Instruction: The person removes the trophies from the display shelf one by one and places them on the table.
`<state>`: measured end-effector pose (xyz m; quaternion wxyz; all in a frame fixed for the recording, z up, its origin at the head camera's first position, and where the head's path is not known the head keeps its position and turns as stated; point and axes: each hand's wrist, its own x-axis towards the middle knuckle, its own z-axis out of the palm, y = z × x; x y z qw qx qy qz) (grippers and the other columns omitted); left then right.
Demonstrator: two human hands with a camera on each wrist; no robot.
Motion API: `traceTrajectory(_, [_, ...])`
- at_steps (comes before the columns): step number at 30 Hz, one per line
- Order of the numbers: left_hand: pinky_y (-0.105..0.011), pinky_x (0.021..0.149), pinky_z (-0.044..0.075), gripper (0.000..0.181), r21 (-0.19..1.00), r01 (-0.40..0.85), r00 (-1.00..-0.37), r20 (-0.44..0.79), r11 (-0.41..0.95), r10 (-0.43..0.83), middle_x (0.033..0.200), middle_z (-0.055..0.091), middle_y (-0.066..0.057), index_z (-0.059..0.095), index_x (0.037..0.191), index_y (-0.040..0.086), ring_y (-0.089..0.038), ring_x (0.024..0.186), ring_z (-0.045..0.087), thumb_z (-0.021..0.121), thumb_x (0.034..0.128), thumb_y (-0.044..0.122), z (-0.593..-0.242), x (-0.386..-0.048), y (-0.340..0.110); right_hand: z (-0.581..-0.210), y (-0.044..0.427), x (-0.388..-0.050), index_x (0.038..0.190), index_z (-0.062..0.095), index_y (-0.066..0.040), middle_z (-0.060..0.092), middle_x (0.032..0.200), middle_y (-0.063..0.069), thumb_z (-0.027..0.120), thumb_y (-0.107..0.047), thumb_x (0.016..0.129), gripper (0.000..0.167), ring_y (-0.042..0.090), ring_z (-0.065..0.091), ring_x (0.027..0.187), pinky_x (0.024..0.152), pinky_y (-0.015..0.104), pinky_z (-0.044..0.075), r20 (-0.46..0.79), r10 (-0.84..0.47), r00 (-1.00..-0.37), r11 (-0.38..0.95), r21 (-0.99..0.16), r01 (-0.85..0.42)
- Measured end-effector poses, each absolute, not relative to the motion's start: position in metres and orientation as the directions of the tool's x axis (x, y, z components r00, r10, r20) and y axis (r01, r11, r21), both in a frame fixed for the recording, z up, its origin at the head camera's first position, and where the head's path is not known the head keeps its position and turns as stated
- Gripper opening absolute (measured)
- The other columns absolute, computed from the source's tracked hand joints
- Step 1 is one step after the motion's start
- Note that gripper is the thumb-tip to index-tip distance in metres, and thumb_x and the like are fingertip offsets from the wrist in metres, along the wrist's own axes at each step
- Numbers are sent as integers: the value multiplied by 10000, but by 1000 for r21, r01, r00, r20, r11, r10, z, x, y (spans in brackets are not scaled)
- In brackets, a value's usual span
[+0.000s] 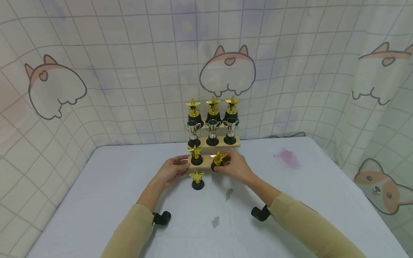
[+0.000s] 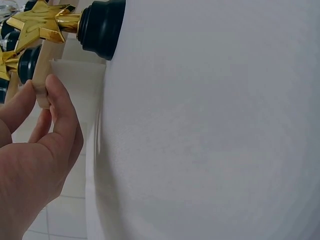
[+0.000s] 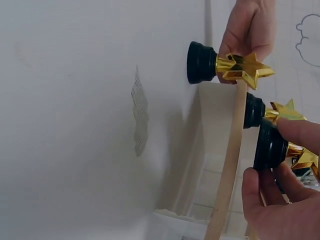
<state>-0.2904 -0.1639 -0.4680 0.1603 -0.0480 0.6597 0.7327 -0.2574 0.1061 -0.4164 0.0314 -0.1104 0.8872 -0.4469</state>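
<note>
Head view, and we go straight to the held star trophy (image 1: pixel 218 159): a glossy gold star, points fanned out, on a short gold stem over a stepped, round black base. It's at the right end of the lowest wooden shelf (image 1: pixel 206 162), close to upright, though we can't tell whether the base touches the wood.

Now the right hand (image 1: pixel 237 166): its forearm slants in from the near right, and the right wrist view gives us thumb and fingers bent about that black base, a close pinch, only as wide as the base itself.

Over to the left hand (image 1: pixel 173 168), arm angled from the near left: we see thumb and fingertips pinching the shelf's left end, the gap just a plank thick. A second star trophy (image 1: pixel 196 157) stands right there on the shelf's left part, and a third star trophy (image 1: pixel 197 184) stands on the white table (image 1: pixel 200 225), nearer to us. Farther back we've got three silver cups (image 1: pixel 212 133) along the middle shelf, and three gold stars with taller black bases (image 1: pixel 213 111) at the far top.
</note>
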Motion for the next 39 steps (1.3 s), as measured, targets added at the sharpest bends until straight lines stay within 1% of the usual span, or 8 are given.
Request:
traceTrajectory(4, [-363,973,571,506,950,-303,-943,-287,-76,168,1361,509,-201,513,1465,9,-254,1083,649,666,983,-20,-468,-291,-164,-418,107,-254,1303,633,34,693,1127,121,860,-169,847,549,276,654,1043,933,438,570,41,-237,-971,568,-804,-173])
traceTrajectory(9, [-366,979,567,511,951,-301,-943,-285,-75,172,1368,506,-201,512,1467,10,-255,1092,645,669,982,-16,-468,-292,-164,-422,107,-248,1202,683,-9,706,1065,62,874,-135,829,437,224,668,969,888,397,586,35,-254,-967,538,-825,-172])
traceTrajectory(11, [-367,982,566,514,951,-299,-943,-283,-73,176,1371,503,-203,509,1470,9,-257,1095,644,669,982,-18,-468,-292,-164,-424,107,-247,1181,695,-34,706,1048,39,881,-132,820,418,206,667,947,870,380,589,31,-257,-966,538,-826,-169])
traceTrajectory(15, [-369,983,565,520,953,-294,-944,-277,-73,180,1372,506,-207,503,1473,4,-259,1095,645,666,981,-22,-467,-292,-164,-427,107,-244,1161,706,-50,700,1015,16,892,-148,809,410,183,657,916,843,361,591,26,-258,-966,542,-824,-167])
traceTrajectory(24, [-366,976,569,517,953,-294,-944,-278,-73,177,1366,512,-203,504,1471,-1,-254,1091,645,665,981,-26,-466,-292,-164,-436,106,-237,1135,707,-23,693,975,20,893,-130,802,395,199,658,908,804,350,597,30,-275,-961,522,-835,-175])
traceTrajectory(31, [-364,971,572,510,953,-294,-944,-278,-72,175,1354,513,-199,509,1468,0,-246,1074,648,664,982,-24,-468,-292,-165,-446,103,-233,1156,698,-20,673,979,17,888,-118,809,409,190,643,921,803,346,590,-23,-257,-966,526,-842,-120])
traceTrajectory(34, [-362,967,574,505,953,-295,-944,-279,-73,174,1347,514,-197,512,1465,1,-242,1068,648,663,983,-21,-469,-292,-165,-451,102,-234,1129,708,-32,675,988,16,889,-89,800,380,194,641,915,805,347,584,-11,-263,-965,520,-844,-133])
traceTrajectory(39, [-361,966,575,499,952,-296,-944,-280,-73,172,1344,518,-196,519,1460,2,-242,1070,646,665,983,-19,-469,-292,-165,-461,101,-237,1134,699,-27,673,1015,30,893,-94,796,396,209,628,928,816,360,575,-8,-269,-963,540,-829,-144])
